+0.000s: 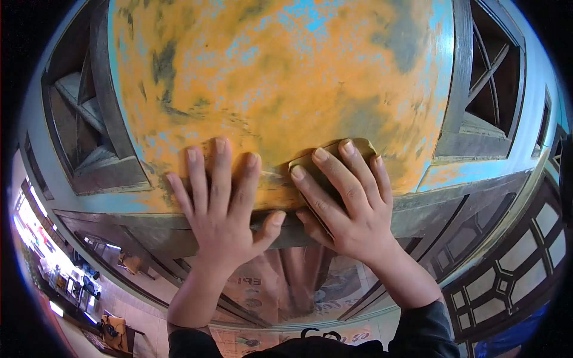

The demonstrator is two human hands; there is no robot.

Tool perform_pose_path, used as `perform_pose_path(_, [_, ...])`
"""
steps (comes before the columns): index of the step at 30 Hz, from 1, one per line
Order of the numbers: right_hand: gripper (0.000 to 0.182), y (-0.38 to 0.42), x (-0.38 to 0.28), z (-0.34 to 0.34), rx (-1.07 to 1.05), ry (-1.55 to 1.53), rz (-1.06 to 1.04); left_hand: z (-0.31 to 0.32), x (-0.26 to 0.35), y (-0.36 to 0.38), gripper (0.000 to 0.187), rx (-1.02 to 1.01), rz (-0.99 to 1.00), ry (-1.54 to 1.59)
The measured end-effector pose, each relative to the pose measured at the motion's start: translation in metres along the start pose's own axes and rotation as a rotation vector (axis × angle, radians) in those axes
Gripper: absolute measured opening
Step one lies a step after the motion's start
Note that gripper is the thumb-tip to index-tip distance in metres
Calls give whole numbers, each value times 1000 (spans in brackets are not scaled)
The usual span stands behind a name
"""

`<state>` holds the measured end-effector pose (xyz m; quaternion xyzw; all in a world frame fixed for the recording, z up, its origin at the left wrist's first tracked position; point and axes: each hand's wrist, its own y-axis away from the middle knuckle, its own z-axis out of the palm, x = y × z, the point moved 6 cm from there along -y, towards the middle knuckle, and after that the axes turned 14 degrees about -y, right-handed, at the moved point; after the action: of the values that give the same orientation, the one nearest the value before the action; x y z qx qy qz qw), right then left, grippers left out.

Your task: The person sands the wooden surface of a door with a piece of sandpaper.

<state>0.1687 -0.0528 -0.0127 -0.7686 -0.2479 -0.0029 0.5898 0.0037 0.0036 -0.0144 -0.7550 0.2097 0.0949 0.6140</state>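
Note:
An upright panel (286, 77) has patchy orange, blue and grey paint. My left hand (221, 197) lies with fingers spread on its lower part, nothing held, the thumb near the lower wooden edge. To the right, my right hand (352, 197) presses a dark flat piece, perhaps a sanding sheet or pad (325, 174), against the panel. The fingers lie over the piece and the thumb is at its lower left side. The palm hides part of it.
Openings with crossed bars, one on the left (80, 119) and one on the right (490, 71), flank the panel. A dark wooden ledge (412, 221) runs below. Printed sheets (256, 292) lie lower down. A patterned lattice (513, 268) stands at right; a brown bag (113, 331) is at lower left.

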Motion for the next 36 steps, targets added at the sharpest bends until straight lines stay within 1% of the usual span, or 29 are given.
perform_pose_path(1, [46,2,0,-4,-3,-7,53,-3,-5,-8,77,-7,0,-1])
perform_pose_path(4, [46,13,12,-7,12,9,-26,-8,-19,-35,76,11,24,-65])
perform_pose_path(5, [47,4,15,-12,15,-13,-5,-12,-23,-46,77,20,9,-90])
perform_pose_path(8, [49,-40,32,-32,-7,-88,5,-19,-44,-84,77,125,23,-103])
perform_pose_path(9, [52,-41,37,-32,3,-35,-32,-20,-52,-95,77,167,25,-98])
perform_pose_path(12, [53,-13,31,-26,22,-1,-32,-25,-64,-120,74,289,33,-77])
perform_pose_path(14, [57,-11,40,-30,-15,7,-52,-28,-65,-125,72,345,22,-64])
perform_pose_path(16, [59,-32,49,-45,-42,-11,-13,-30,-66,-125,71,324,32,-90])
perform_pose_path(17, [61,-45,57,-54,15,-37,-14,-30,-67,-124,70,315,40,-96])
perform_pose_path(18, [63,-52,62,-59,41,2,-6,-29,-68,-122,70,304,48,-91])
perform_pose_path(20, [62,-48,63,-59,72,-14,13,-27,-75,-121,70,294,69,-85])
perform_pose_path(22, [61,-25,53,-52,11,7,32,-26,-77,-121,70,288,80,-87])
perform_pose_path(23, [60,-19,56,-49,25,18,18,-27,-76,-121,70,285,75,-93])
perform_pose_path(26, [60,-54,69,-66,92,-9,30,-30,-71,-129,69,278,67,-135])
perform_pose_path(28, [64,-71,77,-72,181,71,19,-34,-60,-136,70,258,61,-172])
perform_pose_path(30, [64,-61,73,-69,174,60,41,-40,-46,-144,71,225,50,-218])
perform_pose_path(32, [64,-33,64,-60,93,47,75,-42,-32,-144,71,217,77,-201])
perform_pose_path(34, [64,-32,68,-65,126,85,57,-42,-29,-145,70,220,77,-193])
perform_pose_path(36, [65,-45,81,-75,168,115,98,-41,-28,-144,70,212,90,-184])
